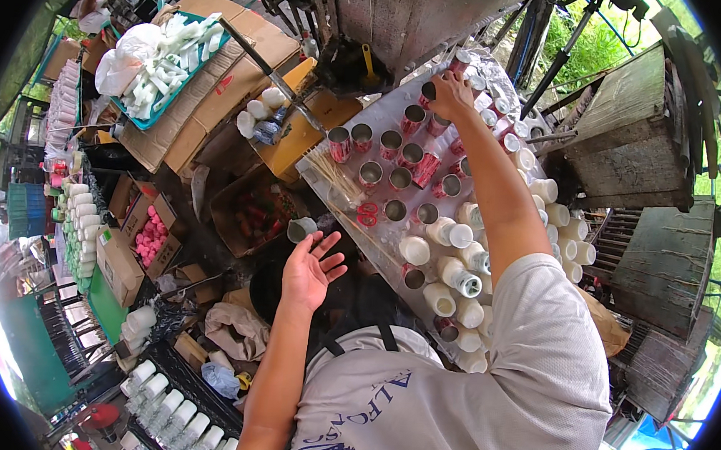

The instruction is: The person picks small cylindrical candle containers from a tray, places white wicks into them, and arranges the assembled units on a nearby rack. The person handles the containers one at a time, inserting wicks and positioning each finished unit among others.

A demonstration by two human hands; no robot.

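My left hand (314, 274) is raised beside the table's left edge, palm up, fingers spread, holding nothing. A pale cup-like container (301, 230) is just beyond its fingertips. My right arm stretches over the table to its far end. There my right hand (453, 96) is closed at a red open-topped can (428, 93); its fingertips are partly hidden. Another red can (461, 58) stands just past these fingers. Several more open red cans (390, 143) stand upright on the grey tabletop (333, 196). One red can (426, 169) is tilted or lying down.
White cylinders (455, 275) crowd the table's right side under my arm. Thin sticks (330, 177) and red rings (367, 215) lie near the left edge. Cardboard boxes (207, 89), a teal tray (190, 56) of white strips and rows of white-topped containers (172, 412) stand to the left.
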